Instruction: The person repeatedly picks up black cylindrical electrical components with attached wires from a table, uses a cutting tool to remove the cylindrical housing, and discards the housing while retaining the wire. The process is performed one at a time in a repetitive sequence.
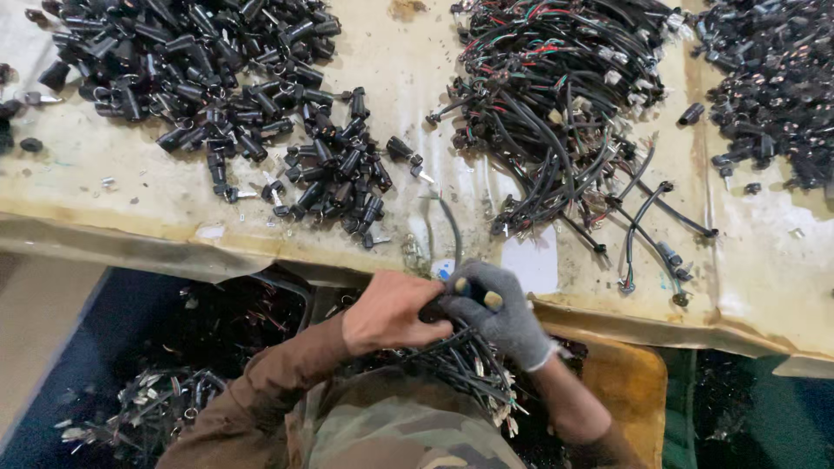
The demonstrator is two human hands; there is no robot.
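over stained bench [174, 195], both hands clasp a black, yellow-tipped connector [473, 293].

The table [174, 200] is covered with a stained, cream sheet, worn and matt, wrinkled along its near edge. The connectors [217, 78] heaped at its far left corner look like black plastic with a slight gloss, some with small bright metal pins. The cables [556, 113] near the far right corner have smooth black rubbery sheaths and thin coloured plastic-coated wires. The right hand [504, 313] wears a grey knitted cloth glove, rough and matt; the left hand [391, 311] is bare, its sleeve [261, 391] brown cloth.
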